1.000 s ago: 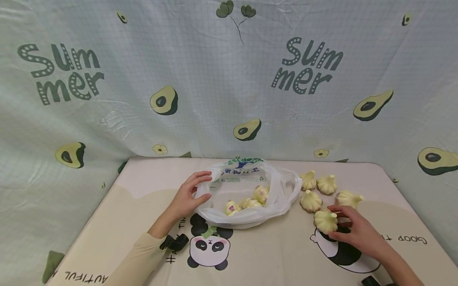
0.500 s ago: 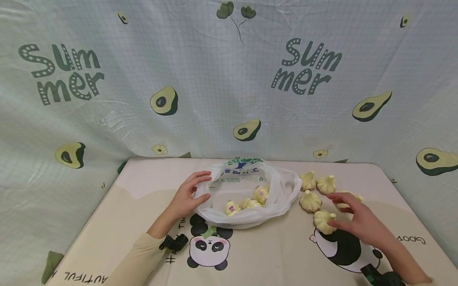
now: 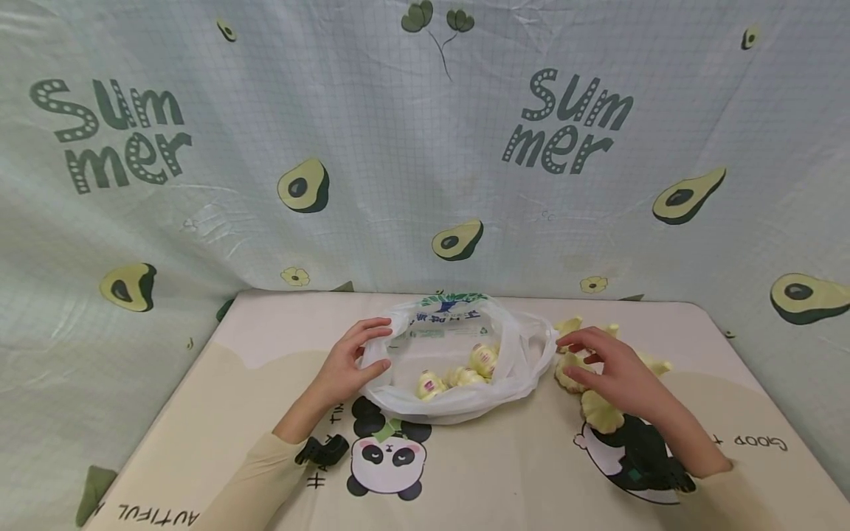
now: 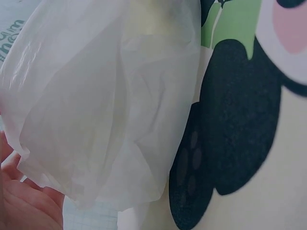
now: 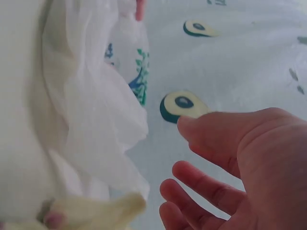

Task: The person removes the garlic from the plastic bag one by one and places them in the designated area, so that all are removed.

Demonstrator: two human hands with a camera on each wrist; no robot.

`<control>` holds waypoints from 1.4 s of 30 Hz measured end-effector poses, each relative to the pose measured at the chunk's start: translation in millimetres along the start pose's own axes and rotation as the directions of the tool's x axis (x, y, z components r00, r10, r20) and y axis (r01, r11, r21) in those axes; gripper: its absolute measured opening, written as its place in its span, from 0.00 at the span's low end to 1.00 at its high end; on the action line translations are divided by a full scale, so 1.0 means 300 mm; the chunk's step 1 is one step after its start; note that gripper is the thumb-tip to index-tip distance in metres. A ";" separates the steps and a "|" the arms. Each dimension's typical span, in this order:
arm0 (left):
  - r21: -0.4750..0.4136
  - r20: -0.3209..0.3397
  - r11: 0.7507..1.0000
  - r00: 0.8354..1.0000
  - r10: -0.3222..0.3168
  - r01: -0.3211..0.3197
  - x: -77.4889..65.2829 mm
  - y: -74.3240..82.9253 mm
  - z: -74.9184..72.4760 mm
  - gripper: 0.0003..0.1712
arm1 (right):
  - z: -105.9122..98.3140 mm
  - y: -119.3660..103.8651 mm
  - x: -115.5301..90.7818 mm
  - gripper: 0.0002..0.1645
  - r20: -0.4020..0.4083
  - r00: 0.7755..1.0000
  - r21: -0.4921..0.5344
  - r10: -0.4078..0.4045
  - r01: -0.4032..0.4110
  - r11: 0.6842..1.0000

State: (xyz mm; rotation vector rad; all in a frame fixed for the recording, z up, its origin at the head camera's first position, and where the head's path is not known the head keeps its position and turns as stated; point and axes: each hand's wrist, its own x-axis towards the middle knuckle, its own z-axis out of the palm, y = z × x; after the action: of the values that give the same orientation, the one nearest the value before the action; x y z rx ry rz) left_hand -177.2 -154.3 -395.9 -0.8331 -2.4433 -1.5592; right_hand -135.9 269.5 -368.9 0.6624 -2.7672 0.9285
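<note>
One white plastic bag (image 3: 458, 405) on table (image 3: 505, 479), garlic bulbs (image 3: 483, 360) inside, left hand (image 3: 345, 369) loosely gripping its rim, further bulbs (image 3: 602, 414) alongside, right hand (image 3: 617, 375) above these, thumb and fingers parted, empty.

The bag (image 3: 458, 409) at the left hand (image 3: 348, 361) was thin plastic — milky, crinkled, faintly shiny along its folds. Under and beside the right hand (image 3: 617, 369), the garlic (image 3: 601, 413) looked matt and ridged rather than smooth. The table cover (image 3: 518, 464) below both hands seemed smooth and dull; the curtain (image 3: 378, 147) beyond them looked like plastic sheeting, lightly glossy at its wrinkles. The sleeve (image 3: 255, 476) behind the left hand was matt cloth — finely creased.
</note>
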 end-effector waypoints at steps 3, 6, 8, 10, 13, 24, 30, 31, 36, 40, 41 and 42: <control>0.002 0.001 1.000 1.000 -0.005 0.005 -0.001 0.002 0.002 0.24 | 0.039 -0.016 0.034 0.17 0.014 1.000 0.006 -0.017 0.017 1.000; 0.008 0.004 1.000 1.000 -0.002 0.002 0.000 0.001 0.004 0.24 | 0.081 -0.036 0.072 0.16 0.032 0.999 0.015 -0.029 0.028 0.999; 0.010 0.003 1.000 1.000 0.000 -0.001 0.001 0.001 0.004 0.24 | 0.109 -0.055 0.103 0.16 0.052 0.998 0.025 -0.040 0.039 0.999; 0.011 0.004 1.000 1.000 0.008 -0.008 0.001 0.001 0.005 0.24 | 0.138 -0.073 0.134 0.15 0.074 0.996 0.044 -0.052 0.049 0.998; 0.006 0.003 1.000 1.000 0.014 -0.014 0.001 -0.001 0.007 0.24 | 0.183 -0.106 0.178 0.14 0.106 0.991 0.070 -0.078 0.071 0.995; 0.029 0.007 0.999 1.000 0.013 -0.014 0.001 -0.012 0.014 0.24 | 0.292 -0.181 0.323 0.16 0.324 0.931 0.190 -0.168 0.109 0.976; 0.029 -0.002 1.000 1.000 0.006 -0.006 0.006 -0.111 0.029 0.26 | 0.289 -0.222 0.405 0.19 0.505 0.846 0.182 -0.174 0.092 0.979; 0.028 -0.001 1.000 1.000 0.004 -0.004 0.006 -0.117 0.030 0.26 | 0.292 -0.226 0.419 0.19 0.524 0.834 0.179 -0.172 0.089 0.980; 0.022 0.007 1.000 1.000 0.009 -0.009 0.008 -0.124 0.028 0.26 | 0.329 -0.234 0.477 0.20 0.608 0.783 0.158 -0.130 0.041 0.987; 0.030 0.007 0.999 1.000 0.011 -0.011 0.008 -0.119 0.028 0.25 | 0.364 -0.239 0.507 0.21 0.684 0.722 0.172 -0.107 -0.017 0.985; 0.034 0.007 0.999 1.000 0.008 -0.008 0.008 -0.118 0.028 0.25 | 0.371 -0.239 0.512 0.22 0.702 0.703 0.182 -0.110 -0.028 0.983; 0.035 0.009 0.999 1.000 0.006 -0.006 0.008 -0.117 0.028 0.25 | 0.377 -0.240 0.515 0.23 0.720 0.684 0.201 -0.117 -0.044 0.979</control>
State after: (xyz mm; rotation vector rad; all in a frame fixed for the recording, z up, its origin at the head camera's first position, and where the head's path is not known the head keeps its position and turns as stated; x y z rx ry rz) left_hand -195.6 -157.1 -427.0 -0.8420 -2.4649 -1.5088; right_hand -241.1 94.3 -378.1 1.3953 -3.3249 1.1405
